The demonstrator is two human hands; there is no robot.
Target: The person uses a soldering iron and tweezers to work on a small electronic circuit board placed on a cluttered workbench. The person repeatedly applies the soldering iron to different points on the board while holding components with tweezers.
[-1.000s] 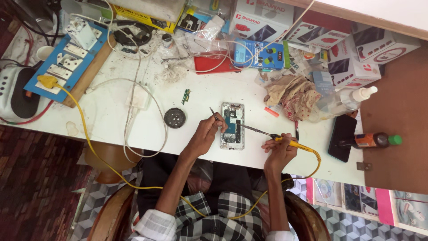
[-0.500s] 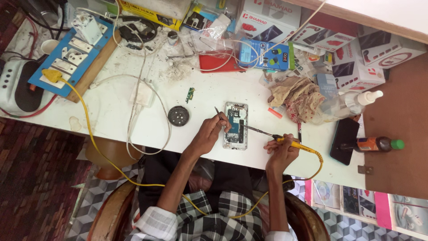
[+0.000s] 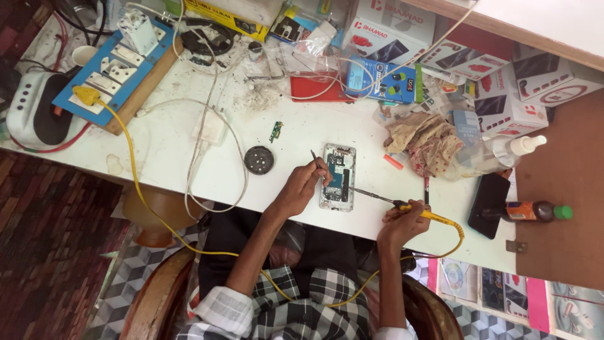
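An opened phone (image 3: 338, 176) with its back off lies on the white table (image 3: 163, 164), its circuit board showing. My left hand (image 3: 302, 187) rests at the phone's left edge and grips thin tweezers (image 3: 314, 157) that point up and away. My right hand (image 3: 397, 225) holds a yellow-handled soldering iron (image 3: 420, 212). The iron's metal tip reaches left to the phone's lower right edge. A yellow cord runs from the iron down past my lap.
A round black tin (image 3: 258, 159) and a small green circuit board (image 3: 275, 131) lie left of the phone. A crumpled rag (image 3: 428, 141), clear bottle (image 3: 503, 154), black phone (image 3: 489, 204) and green-capped bottle (image 3: 531, 211) sit right. A blue switchboard (image 3: 107, 69) and boxes (image 3: 390, 25) line the back.
Both hands stay at the opened phone with tweezers and iron. Only the view has shifted a little.
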